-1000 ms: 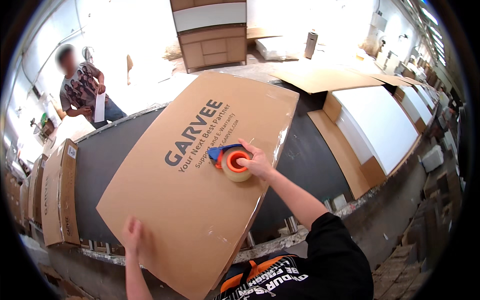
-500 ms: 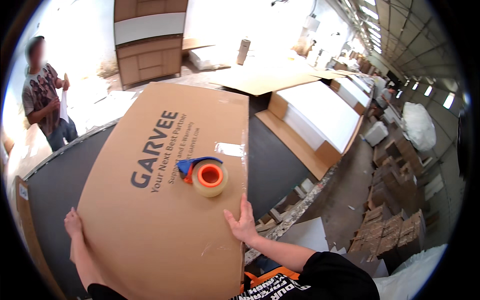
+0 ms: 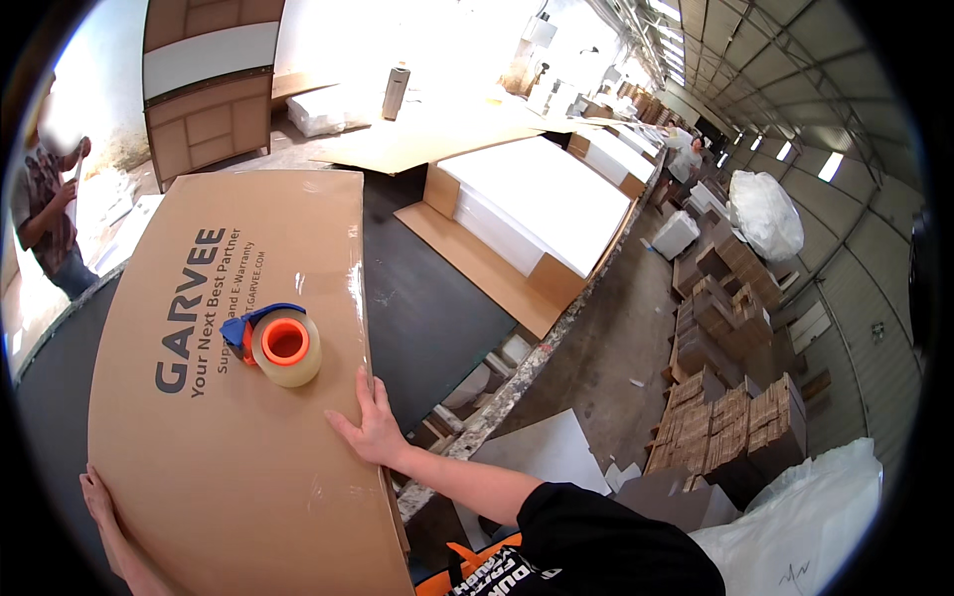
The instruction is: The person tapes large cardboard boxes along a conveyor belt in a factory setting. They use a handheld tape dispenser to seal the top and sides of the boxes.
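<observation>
A large flat brown cardboard carton (image 3: 209, 437) with dark printing lies on the black conveyor belt (image 3: 427, 298). My right hand (image 3: 366, 427) lies flat, fingers spread, on the carton's right edge. My left hand (image 3: 97, 494) holds the carton's left near corner, fingers over the edge. A tape dispenser (image 3: 276, 343) with an orange core, a clear roll and a blue handle rests on top of the carton, just beyond my right hand and touching neither hand.
An open carton with white panels (image 3: 537, 214) lies further along the belt. Another person (image 3: 45, 214) stands at the far left. Stacks of folded cardboard (image 3: 735, 397) and white wrapped bundles (image 3: 765, 214) fill the floor on the right. A wooden cabinet (image 3: 204, 109) stands behind.
My right hand let go of the tape dispenser and moved to the carton's right edge. The carton has swung round lengthwise in front of me, and my view has turned right.
</observation>
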The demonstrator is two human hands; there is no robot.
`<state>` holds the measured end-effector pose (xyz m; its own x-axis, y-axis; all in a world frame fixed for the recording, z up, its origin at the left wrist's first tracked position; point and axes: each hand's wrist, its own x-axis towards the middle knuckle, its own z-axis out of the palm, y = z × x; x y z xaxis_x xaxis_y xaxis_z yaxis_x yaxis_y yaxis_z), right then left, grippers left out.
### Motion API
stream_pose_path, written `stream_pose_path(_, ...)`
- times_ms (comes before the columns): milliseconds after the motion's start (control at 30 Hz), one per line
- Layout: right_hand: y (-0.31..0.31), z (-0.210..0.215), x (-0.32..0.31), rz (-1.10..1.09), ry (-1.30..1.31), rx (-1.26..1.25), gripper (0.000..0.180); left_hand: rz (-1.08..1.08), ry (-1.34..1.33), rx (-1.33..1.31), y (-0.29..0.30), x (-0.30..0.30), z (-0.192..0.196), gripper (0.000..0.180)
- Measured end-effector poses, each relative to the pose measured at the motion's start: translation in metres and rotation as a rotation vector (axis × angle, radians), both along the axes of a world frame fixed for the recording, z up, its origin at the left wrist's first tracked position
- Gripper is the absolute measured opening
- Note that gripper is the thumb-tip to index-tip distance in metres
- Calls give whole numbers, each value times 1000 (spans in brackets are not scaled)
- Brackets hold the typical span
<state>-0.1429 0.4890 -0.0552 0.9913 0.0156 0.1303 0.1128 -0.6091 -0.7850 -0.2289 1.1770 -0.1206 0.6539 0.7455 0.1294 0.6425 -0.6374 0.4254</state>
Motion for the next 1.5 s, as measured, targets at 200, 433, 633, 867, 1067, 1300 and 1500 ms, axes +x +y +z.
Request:
stream_pose_path(200,-67,-2,46,128,30,22,95,72,-9,43,-81,-56,6,60)
stream_pose_path(433,-150,57,52,276,125,-349,80,201,-308,-31,-281,-179,22,41)
stream_pose_path(633,-254,98,-30,635,-154,-697,96,380,-191,-68,-471,-223,78,37)
stream_pose_path(867,-256,112,-69,900,70,-788,131,272,-120,-54,-525,-223,104,63)
stream_pose_path(1067,-251,30,-71,462,-786,-629,47,-31,131,572,-550,-203,119,86)
stream_pose_path(1300,-248,9,-85,343,-720,-418,47,-880,132,504,-691,-91,123,105)
stream_pose_path(1500,-310,-116,-172,-765,209,434,59,-892,105,563,-690,-85,117,102)
